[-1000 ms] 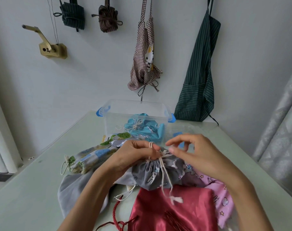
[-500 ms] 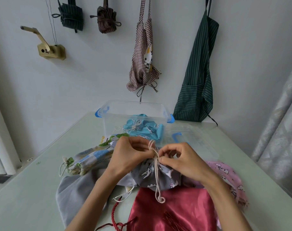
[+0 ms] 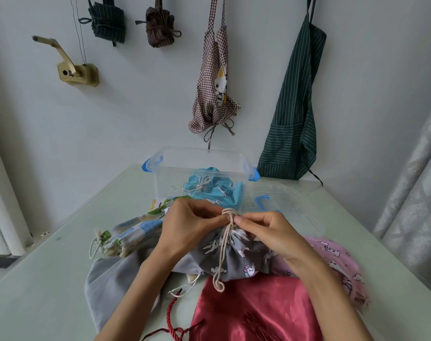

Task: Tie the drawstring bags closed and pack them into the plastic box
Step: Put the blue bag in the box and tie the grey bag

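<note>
One blue printed drawstring bag (image 3: 210, 187) tied and packed in clear plastic box (image 3: 199, 157) at twelve o'clock; grey unicorn-print bag (image 3: 234, 254) mid-knot at centre, left hand (image 3: 192, 225) and right hand (image 3: 268, 232) pinching its cream cord (image 3: 228, 217); several untied

A pale green table (image 3: 49, 279) stood against a white wall (image 3: 135, 107). On the wall hung a long dark green striped apron (image 3: 295, 114) on the right. Near the middle hung a checked apron (image 3: 215, 94) in brown and white, with a little cartoon cat on it. Two small cloth bundles hung up high, one dark green (image 3: 107, 20) and one brown (image 3: 159, 27). To the left, a wooden holder with a crank handle (image 3: 71, 70) was fixed to the wall. A grey patterned curtain (image 3: 416, 180) hung at the right edge. White pipes (image 3: 0, 217) stood at the left edge.
</note>
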{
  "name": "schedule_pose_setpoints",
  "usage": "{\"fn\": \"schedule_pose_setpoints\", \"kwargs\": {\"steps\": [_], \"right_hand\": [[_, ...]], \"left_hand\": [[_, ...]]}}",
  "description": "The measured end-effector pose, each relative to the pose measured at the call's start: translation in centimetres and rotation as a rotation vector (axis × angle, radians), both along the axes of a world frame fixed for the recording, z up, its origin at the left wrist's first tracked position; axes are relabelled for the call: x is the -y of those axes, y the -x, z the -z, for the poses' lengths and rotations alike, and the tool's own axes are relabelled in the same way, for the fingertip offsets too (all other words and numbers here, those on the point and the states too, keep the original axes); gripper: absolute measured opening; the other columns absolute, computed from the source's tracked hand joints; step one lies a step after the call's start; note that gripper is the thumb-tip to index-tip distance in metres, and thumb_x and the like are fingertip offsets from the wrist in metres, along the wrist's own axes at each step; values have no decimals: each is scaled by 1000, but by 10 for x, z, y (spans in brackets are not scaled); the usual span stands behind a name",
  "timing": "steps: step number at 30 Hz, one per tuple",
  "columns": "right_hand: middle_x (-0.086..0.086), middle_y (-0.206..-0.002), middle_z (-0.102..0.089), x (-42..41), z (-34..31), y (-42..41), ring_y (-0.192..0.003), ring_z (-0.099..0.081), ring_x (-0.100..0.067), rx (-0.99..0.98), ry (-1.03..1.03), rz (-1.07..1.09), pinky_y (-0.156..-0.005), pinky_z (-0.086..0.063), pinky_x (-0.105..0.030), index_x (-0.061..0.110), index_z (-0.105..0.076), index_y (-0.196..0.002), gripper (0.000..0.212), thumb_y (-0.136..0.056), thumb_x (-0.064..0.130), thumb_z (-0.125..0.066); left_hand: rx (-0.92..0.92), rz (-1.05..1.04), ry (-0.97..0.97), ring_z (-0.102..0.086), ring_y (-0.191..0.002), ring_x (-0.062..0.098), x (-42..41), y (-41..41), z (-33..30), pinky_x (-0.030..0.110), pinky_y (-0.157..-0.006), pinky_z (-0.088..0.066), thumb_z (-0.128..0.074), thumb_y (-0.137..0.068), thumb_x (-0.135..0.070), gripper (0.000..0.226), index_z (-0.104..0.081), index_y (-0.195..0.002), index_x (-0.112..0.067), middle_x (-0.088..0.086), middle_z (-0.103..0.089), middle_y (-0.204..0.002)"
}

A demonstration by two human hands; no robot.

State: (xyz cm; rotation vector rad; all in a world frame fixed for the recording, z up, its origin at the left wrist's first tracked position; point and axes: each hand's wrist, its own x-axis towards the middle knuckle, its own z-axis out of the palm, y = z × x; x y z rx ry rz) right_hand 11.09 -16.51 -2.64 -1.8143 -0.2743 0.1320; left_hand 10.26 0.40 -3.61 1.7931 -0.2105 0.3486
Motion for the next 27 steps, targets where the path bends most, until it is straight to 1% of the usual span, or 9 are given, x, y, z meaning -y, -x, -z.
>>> {"fn": "schedule_pose_setpoints", "kwargs": {"steps": [5, 7, 11, 14, 19, 21, 22, 24, 27], "right_hand": [[12, -63, -68, -1, 0, -4, -63, -61, 1, 241, 1, 177, -59, -46, -12, 24, -73, -79, 8, -85, 21, -68], [12, -76, -65, 0, -2, -4, -75, -59, -3, 433, 133, 189, -70, -45, -15, 24, -67, -80, 8, -87, 23, -64], [19, -75, -50, 15, -3, -7, -80, -44, -8, 769, 604, 257, -76, -30, -29, 36, -53, -79, 15, -88, 26, -61], [16, -73, -52, 17, 0, -9, -79, -43, -5, 707, 669, 230, -75, -28, -27, 38, -55, -77, 15, -88, 29, -61], [1, -74, -66, 2, -15, 2, -74, -61, -12, 12, -394, -76, -74, -49, -22, 11, -67, -81, 8, -80, 18, -63], [1, -60, -51, 1, -17, 4, -61, -48, -10, -156, -562, -78, -63, -41, -22, 11, -55, -69, 10, -76, 18, -57], [3, -57, -41, 1, -17, 4, -58, -39, -10, -163, -536, -45, -61, -35, -24, 14, -49, -62, 15, -76, 18, -54], [5, -55, -36, 6, -14, 0, -57, -33, -9, -24, -208, 27, -62, -28, -28, 21, -43, -53, 26, -76, 27, -53], [4, -65, -50, 18, -10, -4, -66, -46, -11, 126, 213, 41, -69, -34, -29, 22, -56, -61, 31, -77, 46, -67]], "left_hand": [[-12, 112, 93, -70, -78, 5, 1, 0, -5, 18, -73, -56, -74, -77, -12, 9, -78, -84, -17, -4, -76, -81], [-23, 100, 162, -69, -76, 0, 3, 0, -8, 11, -70, -52, -72, -79, -9, 11, -77, -80, -19, -7, -76, -79], [-71, 12, 191, -67, -68, 4, -13, -6, -9, 17, -68, -51, -74, -77, -11, 14, -78, -69, -22, 0, -75, -73], [-77, -59, 113, -64, -62, -1, -23, -9, -5, 11, -64, -48, -76, -76, -13, 19, -76, -62, -26, -5, -74, -67], [-104, 22, 132, -62, -59, 0, -16, -10, -3, 13, -59, -48, -72, -79, -10, 15, -76, -67, -19, -3, -73, -64], [-100, 45, 148, -61, -56, -1, -11, -10, -4, 12, -56, -48, -72, -79, -8, 12, -75, -69, -14, -4, -72, -62], [-98, 50, 160, -62, -59, 1, -11, -9, -5, 13, -58, -49, -72, -78, -9, 8, -76, -72, -12, -1, -73, -65], [-85, 49, 137, -64, -64, 3, -14, -10, -5, 15, -63, -50, -74, -78, -11, 3, -77, -77, -10, 2, -75, -71], [-68, 26, -59, -63, -65, -1, -25, -13, 0, 16, -67, -48, -76, -77, -21, 5, -78, -76, -17, -5, -74, -71]]}}
